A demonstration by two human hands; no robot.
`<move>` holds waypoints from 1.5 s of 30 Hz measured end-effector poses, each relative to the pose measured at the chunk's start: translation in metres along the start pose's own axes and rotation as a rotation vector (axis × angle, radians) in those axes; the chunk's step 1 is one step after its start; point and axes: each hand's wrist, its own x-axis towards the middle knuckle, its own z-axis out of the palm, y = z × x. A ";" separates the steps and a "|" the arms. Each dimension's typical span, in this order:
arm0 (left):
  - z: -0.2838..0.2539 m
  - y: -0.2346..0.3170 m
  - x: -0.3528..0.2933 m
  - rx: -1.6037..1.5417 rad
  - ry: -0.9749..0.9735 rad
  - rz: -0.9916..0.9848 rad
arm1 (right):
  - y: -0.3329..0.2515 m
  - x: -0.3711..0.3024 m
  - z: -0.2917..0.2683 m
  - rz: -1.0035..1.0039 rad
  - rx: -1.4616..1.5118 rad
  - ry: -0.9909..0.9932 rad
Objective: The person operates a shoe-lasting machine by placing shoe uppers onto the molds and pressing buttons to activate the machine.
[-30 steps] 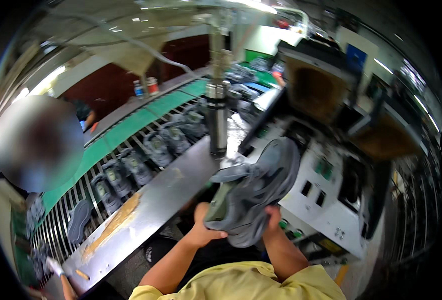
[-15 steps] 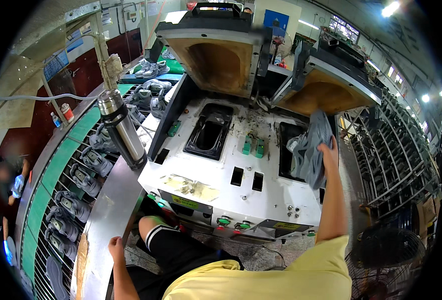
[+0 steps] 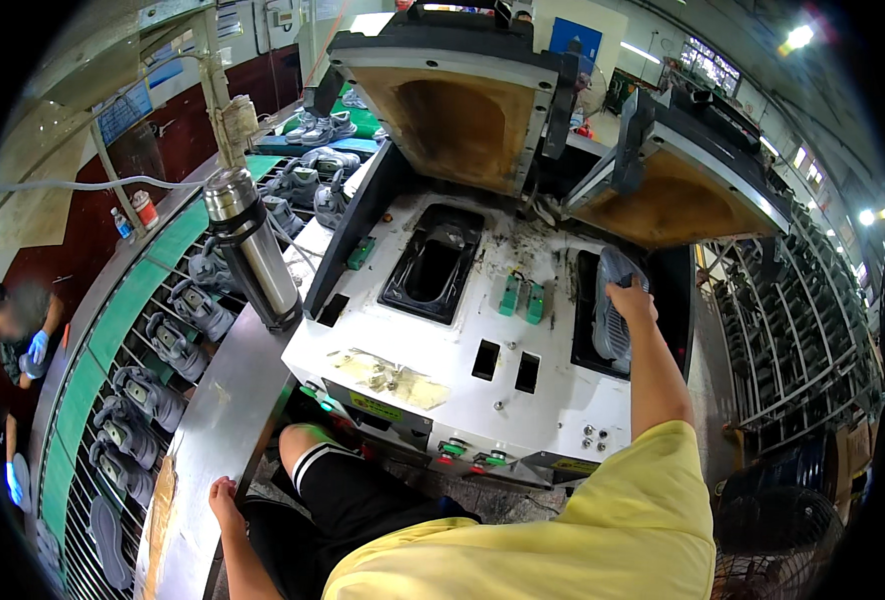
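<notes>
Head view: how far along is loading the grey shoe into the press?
Done: both hinged press lids stand open. In hand: the right hand presses the grey shoe sole-up into the right-hand mould cavity. The left hand rests on the steel bench edge. Left: the left-hand mould cavity looks empty, and both lids remain unclosed.

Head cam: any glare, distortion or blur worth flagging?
Head view: strong fisheye, black corners, the steel bench edge bows; ceiling lamps blow out top right; the right hand on the grey shoe is sharp, the left hand too.
</notes>
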 end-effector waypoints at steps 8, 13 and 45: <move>0.180 -0.010 -0.120 0.562 -0.766 0.026 | 0.115 -0.079 0.063 -0.679 0.227 0.595; 0.296 -0.016 -0.244 0.810 -1.563 0.176 | 0.246 -0.212 0.143 -0.025 1.389 0.807; -0.292 0.011 -0.063 0.291 0.627 0.195 | -0.199 -0.614 -0.019 -2.244 1.485 -2.228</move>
